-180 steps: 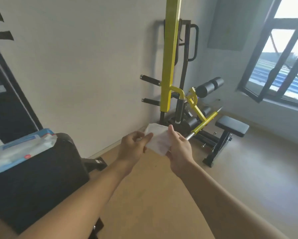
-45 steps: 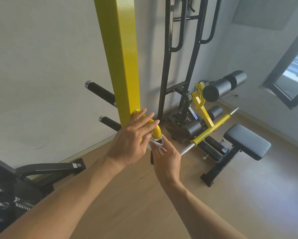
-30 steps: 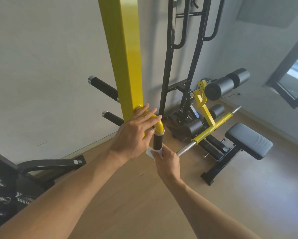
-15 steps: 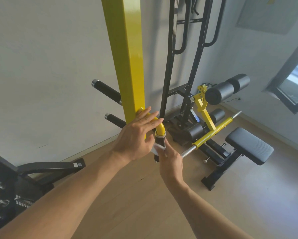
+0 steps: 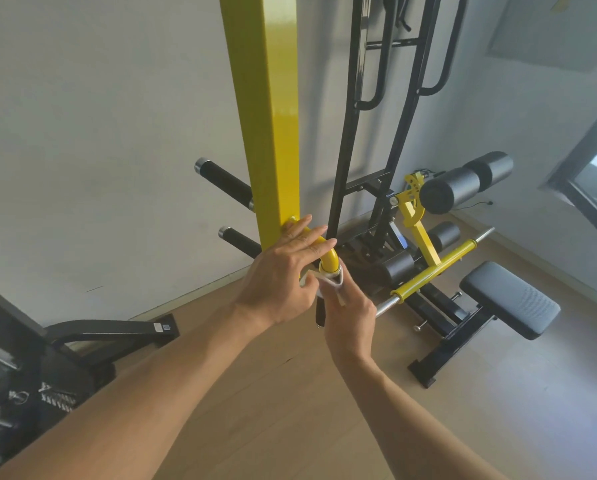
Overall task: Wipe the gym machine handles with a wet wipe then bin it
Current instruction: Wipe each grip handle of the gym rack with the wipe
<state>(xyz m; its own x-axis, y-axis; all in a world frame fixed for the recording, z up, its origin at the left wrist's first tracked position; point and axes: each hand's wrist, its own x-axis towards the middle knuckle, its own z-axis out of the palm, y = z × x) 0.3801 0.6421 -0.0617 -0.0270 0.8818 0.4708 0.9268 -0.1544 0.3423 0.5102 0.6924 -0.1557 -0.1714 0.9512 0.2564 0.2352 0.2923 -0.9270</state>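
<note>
Wiping is the step in hand: the right hand (image 5: 347, 311) has the wet wipe (image 5: 328, 277) wrapped round the top of the black handle (image 5: 320, 311), just under the silver collar where the yellow curved tube (image 5: 328, 256) ends, its fingers curled round wipe and grip together. The left hand (image 5: 283, 275) rests on that yellow tube with fingers straight and spread, steadying it, gripping nothing. The wipe shows only as a small crumpled white fold between the two hands, most of it hidden under the right palm; whether it is damp cannot be told. Below the right hand the lower end of the handle hangs bare, so the next move probably calls for a slide down the grip with the wrap kept tight, perhaps with a twist to reach the far side. Two more black grips (image 5: 226, 181) stick out to the left of the yellow post (image 5: 269, 116), likely waiting their turn. No bin is in view.
</note>
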